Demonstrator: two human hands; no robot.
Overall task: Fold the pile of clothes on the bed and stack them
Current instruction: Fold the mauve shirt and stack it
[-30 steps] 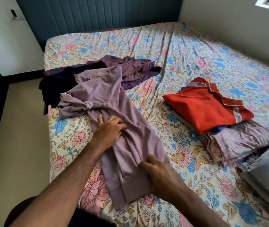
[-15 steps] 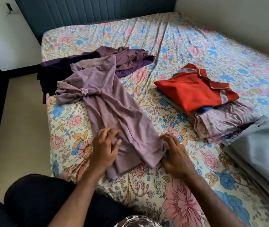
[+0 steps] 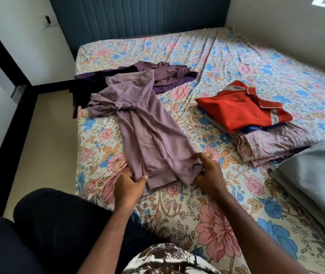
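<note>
- The left hand (image 3: 130,182) now pinches the near-left corner of the mauve shirt (image 3: 147,135) at its hem, thumb on top; a second ago it lay flat on the cloth higher up, so it has slid down to the bottom edge
- The right hand (image 3: 209,175) grips the near-right corner of the same hem, fingers curled over the fabric; earlier it pressed the cloth nearer the middle
- The shirt lies lengthwise on the floral bed (image 3: 226,204), already narrowed into a long strip, its upper end bunched against the dark purple clothes (image 3: 163,76) still unfolded beyond it
- With both corners held, the likely next step is lifting the hem up and over toward the collar; the bunched sleeve at the far left may need flattening first
- The folded stack, topped by the red polo (image 3: 238,107), waits to the right, well apart from the shirt; a grey pillow (image 3: 319,171) sits beside it
</note>
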